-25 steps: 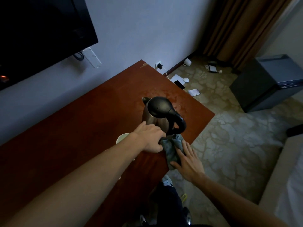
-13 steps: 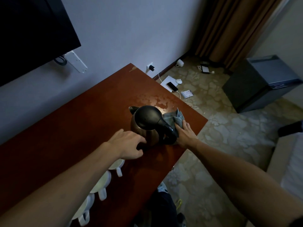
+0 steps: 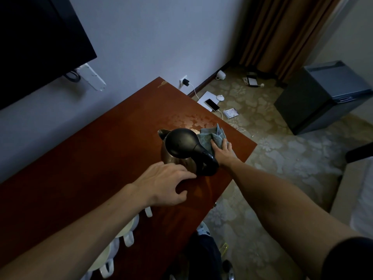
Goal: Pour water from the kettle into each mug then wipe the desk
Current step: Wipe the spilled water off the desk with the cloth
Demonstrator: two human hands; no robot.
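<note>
A metal kettle (image 3: pixel 177 158) with a black lid and handle stands upright near the right end of the red-brown desk (image 3: pixel 84 162). My left hand (image 3: pixel 163 184) rests on the desk just in front of it, fingers spread and touching the kettle's base. My right hand (image 3: pixel 222 152) presses a grey-green cloth (image 3: pixel 210 136) onto the desk behind and to the right of the kettle. A patch of water drops (image 3: pixel 193 121) lies just beyond the cloth. White mugs (image 3: pixel 129 229) stand in a row under my left forearm, mostly hidden.
A dark TV (image 3: pixel 36 43) hangs on the wall above the desk's far side. The desk's right edge (image 3: pixel 242 158) drops to a patterned floor with a phone (image 3: pixel 212 104), cables and papers. A dark cabinet (image 3: pixel 327 96) stands at the right.
My right hand has slid the cloth from the desk's near edge around the kettle's right side to the far side. My left hand has let go of the kettle's side and dropped to the desk.
</note>
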